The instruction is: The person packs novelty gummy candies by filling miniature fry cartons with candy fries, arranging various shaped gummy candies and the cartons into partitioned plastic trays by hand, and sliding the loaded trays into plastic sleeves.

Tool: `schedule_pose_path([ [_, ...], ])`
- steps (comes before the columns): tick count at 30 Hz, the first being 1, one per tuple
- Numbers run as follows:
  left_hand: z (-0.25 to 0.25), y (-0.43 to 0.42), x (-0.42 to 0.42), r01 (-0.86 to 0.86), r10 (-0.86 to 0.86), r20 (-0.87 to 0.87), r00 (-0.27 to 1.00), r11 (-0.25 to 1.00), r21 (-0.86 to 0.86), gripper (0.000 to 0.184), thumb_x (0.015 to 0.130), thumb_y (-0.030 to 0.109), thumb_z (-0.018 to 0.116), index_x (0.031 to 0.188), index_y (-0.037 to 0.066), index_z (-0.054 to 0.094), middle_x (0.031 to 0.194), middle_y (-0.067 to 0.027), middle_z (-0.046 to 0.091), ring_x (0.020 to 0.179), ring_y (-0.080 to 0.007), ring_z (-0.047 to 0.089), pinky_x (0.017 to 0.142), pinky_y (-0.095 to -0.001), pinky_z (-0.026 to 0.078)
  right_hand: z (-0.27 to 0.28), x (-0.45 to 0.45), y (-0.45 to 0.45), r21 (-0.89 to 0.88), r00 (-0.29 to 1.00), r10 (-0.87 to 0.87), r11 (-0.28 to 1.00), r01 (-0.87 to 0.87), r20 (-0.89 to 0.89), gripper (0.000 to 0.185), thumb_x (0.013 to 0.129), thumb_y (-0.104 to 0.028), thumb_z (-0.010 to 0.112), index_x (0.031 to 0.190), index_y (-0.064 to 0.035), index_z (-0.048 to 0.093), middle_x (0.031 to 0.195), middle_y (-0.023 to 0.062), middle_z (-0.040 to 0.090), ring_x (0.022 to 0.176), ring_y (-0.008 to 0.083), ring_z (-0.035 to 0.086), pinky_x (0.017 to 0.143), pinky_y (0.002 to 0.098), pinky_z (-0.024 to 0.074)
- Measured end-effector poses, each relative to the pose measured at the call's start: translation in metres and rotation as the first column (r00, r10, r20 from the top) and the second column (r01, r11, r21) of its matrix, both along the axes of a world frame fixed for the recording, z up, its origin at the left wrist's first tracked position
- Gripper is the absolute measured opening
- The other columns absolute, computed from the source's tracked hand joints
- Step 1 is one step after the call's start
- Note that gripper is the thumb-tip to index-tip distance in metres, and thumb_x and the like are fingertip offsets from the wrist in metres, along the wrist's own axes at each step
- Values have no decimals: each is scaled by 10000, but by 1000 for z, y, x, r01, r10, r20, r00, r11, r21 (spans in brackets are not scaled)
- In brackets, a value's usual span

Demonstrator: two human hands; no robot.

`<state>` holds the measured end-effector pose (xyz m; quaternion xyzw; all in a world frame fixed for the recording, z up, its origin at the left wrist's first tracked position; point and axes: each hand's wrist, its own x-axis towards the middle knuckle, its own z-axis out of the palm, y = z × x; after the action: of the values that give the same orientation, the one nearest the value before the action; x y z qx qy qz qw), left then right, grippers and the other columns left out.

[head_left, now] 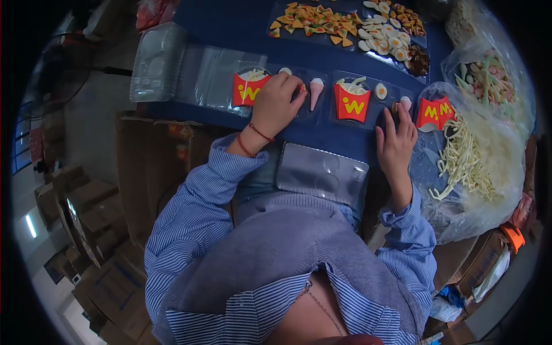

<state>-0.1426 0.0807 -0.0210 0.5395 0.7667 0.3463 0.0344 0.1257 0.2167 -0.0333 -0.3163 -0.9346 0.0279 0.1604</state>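
Fine blue-and-white stripes cover the sleeves [195, 187], beneath a plain grey-blue vest [282, 241], with dark red wrist cords [261, 133]. Against a dark blue tabletop [328, 137], red fry boxes [352, 107] carry bright yellow lettering, the cone [315, 96] is pale pink, and the egg piece [380, 91] is white with an orange centre. Loose strands [468, 161] are cream; triangle pieces [316, 20] are golden orange, flecked red and green.

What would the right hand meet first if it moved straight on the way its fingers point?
Probably the pale pink ice-cream piece just ahead of the right hand; whether they touch is unclear.
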Motion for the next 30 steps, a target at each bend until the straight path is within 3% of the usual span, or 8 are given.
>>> schedule_pose_path([
  [6,-10,-6,-1,47,-43,-59,997,997,65,142,791,102,719,883,12,660,857,-102,579,792,-267,604,663,-346,490,24,-6,15,148,986,-12,988,37,-168,450,867,-204,654,1295,-97,564,1436,180,405,1347,348,371,1063,487,274],
  [11,-16,-7,4,79,-70,-109,992,994,81,105,823,92,690,891,15,671,884,-104,578,807,-258,603,665,-332,505,71,8,128,66,859,-185,967,245,-477,198,859,-167,646,1027,-78,700,1030,131,664,951,305,631,823,368,484],
  [15,-12,-4,6,17,-17,-17,1000,998,56,69,841,68,666,875,9,658,884,-105,581,805,-268,608,663,-336,505,48,4,199,-162,978,-195,970,181,-74,118,849,-167,640,883,-92,724,817,134,674,774,318,656,689,388,513],
  [18,-5,-3,5,4,-4,22,1000,1000,-14,70,841,69,662,871,7,650,883,-109,583,805,-277,613,664,-341,506,32,-23,194,-178,993,-111,977,115,35,179,847,-156,666,995,-59,694,833,112,698,732,271,679,691,351,527],
  [21,18,5,5,9,-8,14,1000,999,-53,82,834,80,666,879,12,651,883,-109,589,790,-281,620,665,-345,505,13,-31,192,125,999,-22,992,27,-40,190,845,-159,666,1002,-56,692,870,126,699,774,290,677,713,343,529],
  [24,54,39,13,95,-95,27,995,995,10,96,828,97,669,892,25,660,875,-105,597,771,-282,625,665,-352,505,6,-25,201,15,997,-31,999,32,-70,209,869,-152,649,1054,-59,681,920,127,701,819,253,678,728,324,519],
  [26,65,76,25,245,-252,101,962,967,72,115,827,119,667,907,37,668,879,-105,617,784,-280,637,678,-351,511,11,-22,199,-455,968,-217,880,139,-125,222,899,-144,628,1087,-31,664,929,97,702,827,174,665,732,296,505],
  [30,38,183,65,385,-428,276,861,902,197,204,833,160,674,976,14,666,937,-136,674,854,-264,673,737,-328,534,13,-10,196,-649,907,-264,761,-14,-328,257,924,-152,611,1122,9,643,941,64,701,828,118,642,730,266,495],
])
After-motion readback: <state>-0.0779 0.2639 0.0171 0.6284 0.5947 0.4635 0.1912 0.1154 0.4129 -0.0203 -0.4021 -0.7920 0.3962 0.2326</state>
